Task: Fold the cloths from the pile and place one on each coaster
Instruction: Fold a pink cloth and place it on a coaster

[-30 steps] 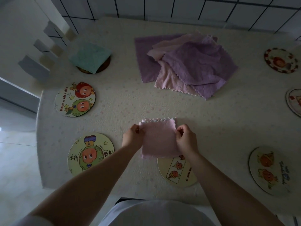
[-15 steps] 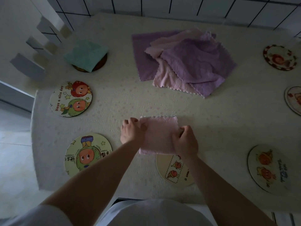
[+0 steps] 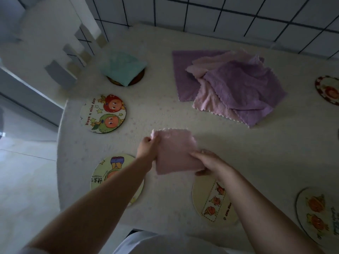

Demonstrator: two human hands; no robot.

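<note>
Since the earlier frame our right hand (image 3: 211, 163) had slid down to the lower right corner of the folded pink cloth (image 3: 176, 153), and the cloth had tilted a little. We pinched that corner with fingers above and thumb beneath. Our left hand (image 3: 147, 148) gripped the cloth's left edge, fingers curled round it. We held the cloth at the centre of the frame, over the table (image 3: 201, 129); whether it touched the surface we could not tell.

Just below the right hand lay a coaster with three small figures (image 3: 211, 204), and under our left forearm another with a cartoon figure (image 3: 110, 171). Further left sat the "Have a nice day" coaster (image 3: 103, 113). At the upper left a folded teal cloth (image 3: 122, 67) rested on a dark coaster (image 3: 138, 79). The pile of purple and pink cloths (image 3: 236, 87) lay at the upper right, well apart from our hands. Two more coasters showed at the right edge, one high (image 3: 328, 91) and one low (image 3: 317, 215).
</note>
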